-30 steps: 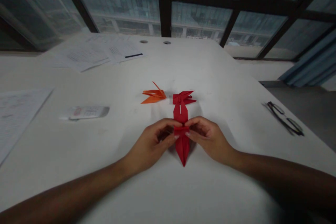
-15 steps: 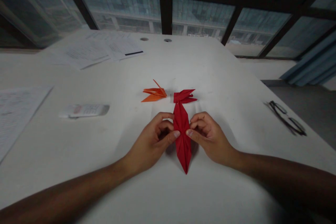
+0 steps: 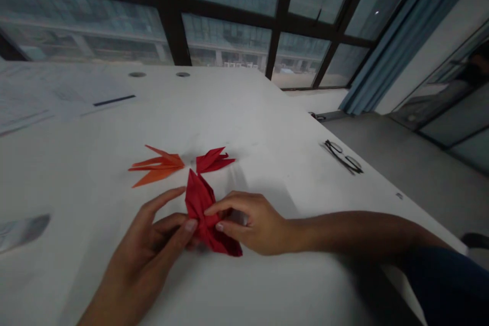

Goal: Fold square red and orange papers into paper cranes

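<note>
A red folded paper [image 3: 200, 198], long and pointed at both ends, is held between my two hands just above the white table. My left hand [image 3: 153, 244] pinches its left edge near the middle, thumb on top and index finger stretched out along the side. From the right, my right hand [image 3: 248, 221] grips the paper's middle with thumb and index finger. The lower half is tilted and partly spread. Just beyond its upper tip lie a smaller red folded paper piece [image 3: 214, 160] and an orange folded paper piece [image 3: 160, 165] with several thin points.
Black-framed glasses [image 3: 343, 157] rest near the right edge of the white table [image 3: 244, 107]. Paper sheets [image 3: 57, 91] lie at the back left. A white packet [image 3: 23, 232] is at the left. Windows and a blue curtain [image 3: 405, 35] stand behind.
My view has swung to the right, so the things appear further left. The red paper, flat and straight before, is now tilted and bent, and my right fingers have moved onto its middle.
</note>
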### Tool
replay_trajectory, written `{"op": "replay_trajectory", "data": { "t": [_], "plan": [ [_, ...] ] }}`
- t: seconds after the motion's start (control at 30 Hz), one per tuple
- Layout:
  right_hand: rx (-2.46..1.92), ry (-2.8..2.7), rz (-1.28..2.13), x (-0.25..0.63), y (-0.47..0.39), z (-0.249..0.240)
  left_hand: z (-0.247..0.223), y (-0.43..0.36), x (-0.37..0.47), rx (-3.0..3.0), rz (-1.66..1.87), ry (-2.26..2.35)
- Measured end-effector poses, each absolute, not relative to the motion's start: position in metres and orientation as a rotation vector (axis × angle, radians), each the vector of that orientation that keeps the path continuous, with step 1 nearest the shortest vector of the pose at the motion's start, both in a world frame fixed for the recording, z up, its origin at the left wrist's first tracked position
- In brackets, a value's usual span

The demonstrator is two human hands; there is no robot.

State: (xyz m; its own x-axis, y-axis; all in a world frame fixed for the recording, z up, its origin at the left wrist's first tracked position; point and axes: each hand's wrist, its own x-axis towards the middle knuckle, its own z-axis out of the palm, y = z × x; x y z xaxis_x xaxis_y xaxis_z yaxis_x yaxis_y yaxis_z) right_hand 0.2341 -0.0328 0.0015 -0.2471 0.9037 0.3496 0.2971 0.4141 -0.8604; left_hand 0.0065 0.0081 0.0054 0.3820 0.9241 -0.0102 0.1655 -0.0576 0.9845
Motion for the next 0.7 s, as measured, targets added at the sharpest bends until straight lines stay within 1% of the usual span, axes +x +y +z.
{"op": "replay_trajectory", "data": {
  "t": [0.2,0.33,0.47,0.53,0.63,0.7],
  "plan": [
    [-0.970,-1.737,0.748,0.232,-0.038,0.004,0.003,-0.001,0.007,1.744,0.810,0.954],
    [-0.815,-1.786,0.623,0.231,-0.039,0.009,0.006,-0.003,0.008,2.032,0.943,0.957],
    [-0.712,-1.846,0.450,0.234,-0.038,0.013,0.011,-0.004,0.006,2.221,1.078,0.706],
    [-0.725,-1.845,0.420,0.235,-0.038,0.012,0.013,-0.005,0.006,2.239,1.164,0.666],
    [-0.690,-1.863,0.401,0.236,-0.042,0.010,0.014,-0.011,0.008,2.104,1.317,0.795],
    [-0.627,-1.887,0.427,0.236,-0.045,0.009,0.013,-0.015,0.009,2.000,1.340,0.830]
  ]
}}
